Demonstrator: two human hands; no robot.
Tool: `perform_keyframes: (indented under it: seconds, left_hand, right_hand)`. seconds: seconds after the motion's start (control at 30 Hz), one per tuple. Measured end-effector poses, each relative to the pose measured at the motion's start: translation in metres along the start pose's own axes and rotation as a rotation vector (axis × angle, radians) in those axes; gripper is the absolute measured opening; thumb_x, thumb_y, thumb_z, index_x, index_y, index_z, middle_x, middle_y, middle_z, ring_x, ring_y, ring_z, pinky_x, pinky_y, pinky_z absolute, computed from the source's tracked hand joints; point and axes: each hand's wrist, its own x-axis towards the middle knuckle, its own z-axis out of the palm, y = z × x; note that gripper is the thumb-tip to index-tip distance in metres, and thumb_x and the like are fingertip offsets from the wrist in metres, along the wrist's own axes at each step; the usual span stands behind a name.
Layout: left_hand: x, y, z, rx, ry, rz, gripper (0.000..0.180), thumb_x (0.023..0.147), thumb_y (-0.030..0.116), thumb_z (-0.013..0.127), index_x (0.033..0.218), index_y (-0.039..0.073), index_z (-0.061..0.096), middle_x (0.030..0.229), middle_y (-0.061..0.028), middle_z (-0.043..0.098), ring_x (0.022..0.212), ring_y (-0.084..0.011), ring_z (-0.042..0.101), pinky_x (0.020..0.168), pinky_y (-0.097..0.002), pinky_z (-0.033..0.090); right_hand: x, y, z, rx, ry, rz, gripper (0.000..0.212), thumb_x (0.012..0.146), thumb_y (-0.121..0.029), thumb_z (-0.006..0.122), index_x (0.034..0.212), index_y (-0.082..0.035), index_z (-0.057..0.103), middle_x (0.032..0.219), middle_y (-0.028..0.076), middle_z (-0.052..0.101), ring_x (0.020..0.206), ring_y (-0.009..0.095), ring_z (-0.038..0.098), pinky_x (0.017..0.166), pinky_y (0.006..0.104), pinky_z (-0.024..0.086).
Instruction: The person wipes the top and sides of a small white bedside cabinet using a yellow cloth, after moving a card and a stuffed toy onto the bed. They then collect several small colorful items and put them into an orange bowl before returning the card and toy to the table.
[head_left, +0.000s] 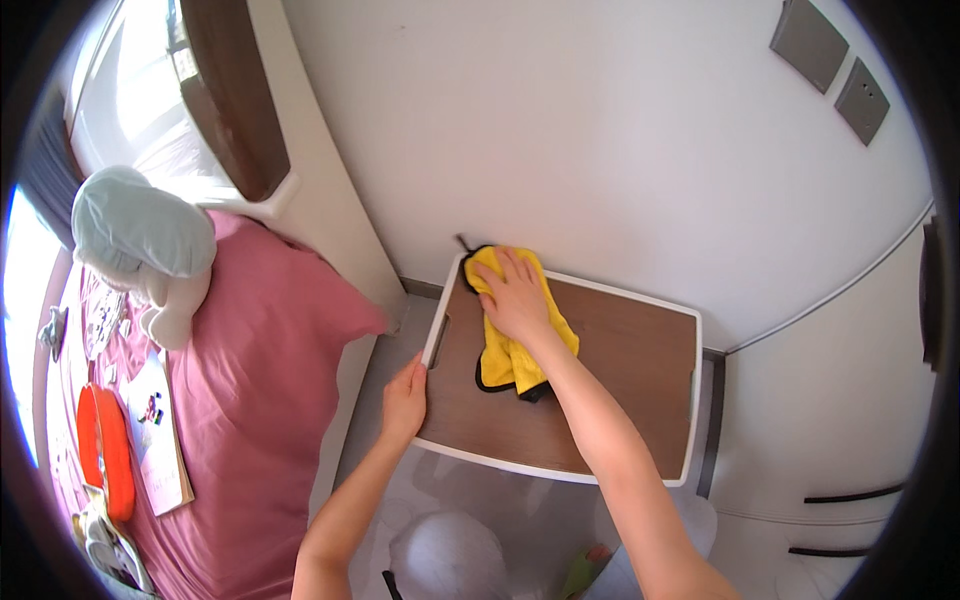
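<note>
In front of me stands a small table with a brown wood-look top and a raised white rim. A yellow cloth with black edging lies crumpled over its left part, reaching the back rim. My right hand lies flat on the cloth, fingers stretched out and pressing it to the tabletop near the far left corner. My left hand is closed around the table's left edge, beside a cut-out slot; its fingertips are partly hidden by the rim.
At left is a bed with a pink cover, holding a plush toy, a red-orange case and a booklet. A white wall rises right behind the table. White cabinet doors with black handles stand at right.
</note>
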Motion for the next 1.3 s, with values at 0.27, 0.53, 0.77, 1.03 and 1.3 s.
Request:
perform_keyframes:
  seconds: [0.27,0.53,0.77,1.03,1.3]
  left_hand:
    - [-0.001,-0.008,-0.006,-0.244,0.118,0.049,0.063,0.107,0.050,0.027,0.143,0.002,0.048,0.144,-0.0188,0.051,0.136,-0.0314,0.044,0.113,-0.0418,0.029]
    - [0.001,-0.028,-0.011,-0.498,0.513,0.310,0.061,0.106,0.051,0.022,0.147,0.009,0.041,0.144,-0.0128,0.050,0.138,-0.0257,0.040,0.116,-0.0438,0.022]
    - [-0.027,0.039,0.019,-0.119,0.297,0.453,0.038,0.105,0.020,0.043,0.137,0.000,0.050,0.138,-0.0134,0.053,0.132,-0.0269,0.044,0.110,-0.0394,0.034]
    - [-0.045,0.061,0.090,0.179,-0.077,0.663,0.024,0.102,0.018,0.051,0.112,0.005,0.068,0.124,-0.0107,0.064,0.128,-0.0330,0.052,0.109,-0.0451,0.034]
    - [-0.050,0.063,0.091,0.342,-0.068,0.713,0.023,0.094,0.006,0.054,0.113,0.003,0.067,0.124,-0.0127,0.061,0.126,-0.0323,0.051,0.108,-0.0449,0.034]
  right_hand:
    - [0.013,-0.040,0.024,0.311,-0.139,-0.372,0.056,0.085,-0.018,0.067,0.139,-0.018,0.054,0.146,0.014,0.050,0.142,0.034,0.037,0.119,0.0496,0.026]
    - [-0.140,-0.129,-0.028,0.181,-0.081,-0.366,0.069,0.080,-0.027,0.071,0.143,-0.011,0.050,0.155,0.021,0.034,0.147,0.040,0.027,0.116,0.0570,0.027]
    - [-0.243,-0.018,-0.115,-0.039,-0.151,-0.221,0.072,0.080,-0.025,0.072,0.146,-0.015,0.046,0.157,0.016,0.033,0.147,0.037,0.028,0.114,0.0534,0.032]
    - [-0.328,0.088,-0.196,-0.137,0.029,0.300,0.063,0.087,-0.014,0.063,0.147,-0.013,0.045,0.158,0.016,0.032,0.148,0.038,0.025,0.116,0.0534,0.028]
    - [-0.267,-0.007,-0.130,0.062,-0.026,0.011,0.064,0.084,-0.018,0.064,0.143,0.000,0.047,0.152,0.026,0.034,0.145,0.043,0.027,0.118,0.0530,0.027]
